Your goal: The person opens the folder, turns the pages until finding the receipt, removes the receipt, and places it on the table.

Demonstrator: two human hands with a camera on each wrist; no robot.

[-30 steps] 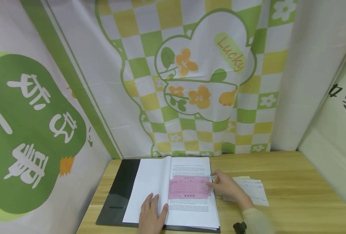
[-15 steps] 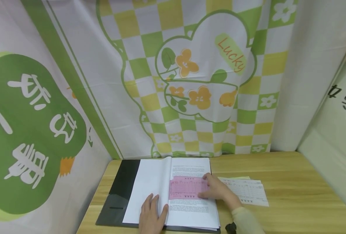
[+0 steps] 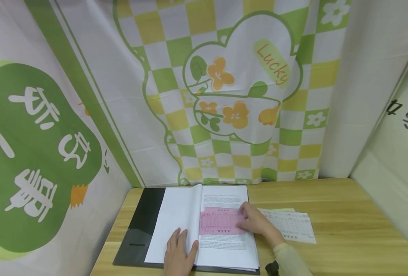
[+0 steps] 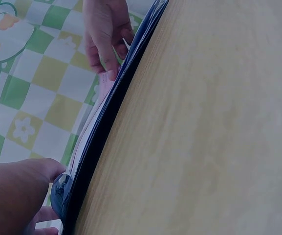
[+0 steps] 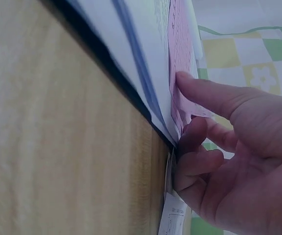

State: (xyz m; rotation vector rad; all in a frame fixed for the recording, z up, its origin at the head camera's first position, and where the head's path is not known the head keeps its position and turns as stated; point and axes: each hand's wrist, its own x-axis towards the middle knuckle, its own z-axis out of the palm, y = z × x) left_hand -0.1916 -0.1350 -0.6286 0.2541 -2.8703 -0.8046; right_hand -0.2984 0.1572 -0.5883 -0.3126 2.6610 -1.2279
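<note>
An open black folder (image 3: pixel 135 230) lies on the table with white printed pages (image 3: pixel 224 255) spread in it. Pink printed slips (image 3: pixel 219 222) lie overlapping across the right page. My left hand (image 3: pixel 179 253) rests with extended fingers on the lower part of the left page, by the fold. At the right end of the pink slips is my right hand (image 3: pixel 255 220). In the right wrist view, its thumb (image 5: pixel 192 84) presses on the pink paper, and its other fingers curl at the raised edge; the hand pinches the slip there.
White printed slips (image 3: pixel 293 226) lie on the wooden table (image 3: pixel 355 222) right of the folder, with a yellowish sheet (image 3: pixel 286 209) peeking out behind them. A green and yellow checked cloth (image 3: pixel 231 153) hangs behind the table.
My right hand has moved left from the folder's right edge onto the end of the pink slips, uncovering more of the white slips. My left hand has stayed in place.
</note>
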